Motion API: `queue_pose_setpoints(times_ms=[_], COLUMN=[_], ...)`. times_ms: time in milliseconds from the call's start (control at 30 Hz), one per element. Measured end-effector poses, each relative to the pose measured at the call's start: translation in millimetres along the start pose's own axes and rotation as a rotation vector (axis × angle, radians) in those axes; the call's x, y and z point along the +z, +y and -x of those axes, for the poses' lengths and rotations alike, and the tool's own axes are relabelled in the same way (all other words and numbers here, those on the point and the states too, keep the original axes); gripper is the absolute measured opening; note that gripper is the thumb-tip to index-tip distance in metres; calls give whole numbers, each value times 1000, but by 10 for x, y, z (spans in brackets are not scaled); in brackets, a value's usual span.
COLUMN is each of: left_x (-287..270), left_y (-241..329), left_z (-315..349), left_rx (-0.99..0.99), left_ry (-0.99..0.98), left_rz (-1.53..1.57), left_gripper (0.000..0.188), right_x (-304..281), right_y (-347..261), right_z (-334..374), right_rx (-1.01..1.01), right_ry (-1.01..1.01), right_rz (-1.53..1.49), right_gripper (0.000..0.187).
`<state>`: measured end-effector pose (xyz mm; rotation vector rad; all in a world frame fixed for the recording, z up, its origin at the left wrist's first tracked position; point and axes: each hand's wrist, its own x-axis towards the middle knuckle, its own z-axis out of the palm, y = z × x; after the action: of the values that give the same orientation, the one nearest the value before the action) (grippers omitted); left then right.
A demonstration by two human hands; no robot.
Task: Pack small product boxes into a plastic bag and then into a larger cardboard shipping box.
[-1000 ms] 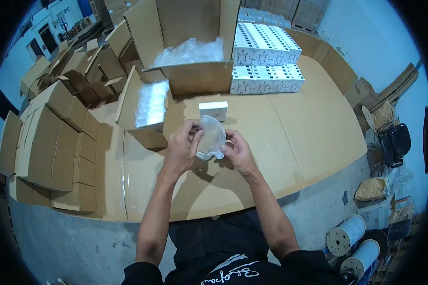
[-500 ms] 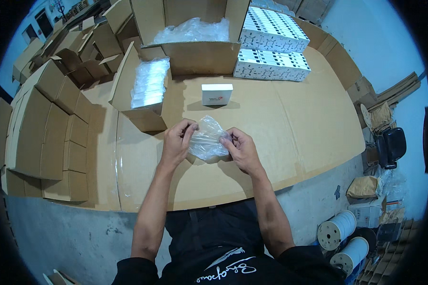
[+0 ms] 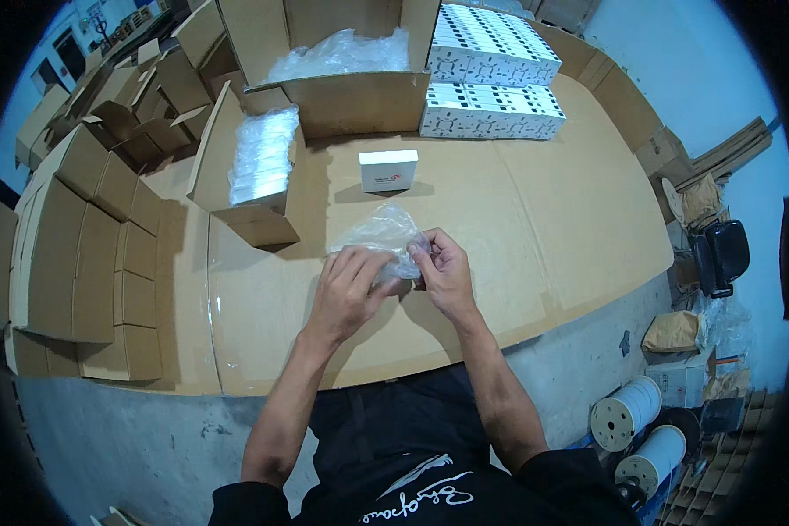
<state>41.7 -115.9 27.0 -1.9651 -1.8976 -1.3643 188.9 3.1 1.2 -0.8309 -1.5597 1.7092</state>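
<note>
A clear, crinkled plastic bag (image 3: 379, 230) is held above the cardboard-covered tabletop (image 3: 491, 254), in front of me. My right hand (image 3: 445, 273) pinches its right side between thumb and fingers. Over the bag's near left part, my left hand (image 3: 346, 294) bends its fingers against the film; part of its grip is hidden. Just beyond the bag, a small white box (image 3: 388, 171) with a little red mark stands upright on the table.
At left, an open carton (image 3: 263, 226) holds stacked clear-wrapped packs (image 3: 263, 156). Behind it, a larger carton (image 3: 355, 103) contains clear plastic bags (image 3: 342, 54). White patterned boxes (image 3: 493, 112) are stacked at the back right; brown cartons (image 3: 96, 254) pile up at far left.
My left hand has left the bag's upper left edge and come nearer and rightward, over its lower part. The right hand keeps its pinch. The whole view has shifted slightly.
</note>
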Motion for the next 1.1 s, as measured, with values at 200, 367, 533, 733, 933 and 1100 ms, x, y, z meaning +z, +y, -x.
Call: queue_pose_setpoints(times_ms=[200,367,533,733,933,1100], left_x=[-141,-158,-159,21,357,317], left_y=[-149,-146,-158,-211,-233,-295], left_z=[139,143,210,45,47,128], left_rx=[31,71,-454,-996,-814,-819], left_ry=[-77,-43,137,-30,299,303], left_rz=[57,13,208,725,597,455], left_gripper=[33,34,15,35,29,28], right_x=[-135,-114,-142,78,263,-185], right_y=[-33,-5,148,40,-121,-138], right_z=[-60,-94,-129,-59,74,123], right_rx=[23,54,-120,-148,-71,158], right_ry=[60,139,270,162,0,-80], right_rz=[-37,-81,-123,-36,-212,-102], right_gripper=[10,11,9,11,28,28])
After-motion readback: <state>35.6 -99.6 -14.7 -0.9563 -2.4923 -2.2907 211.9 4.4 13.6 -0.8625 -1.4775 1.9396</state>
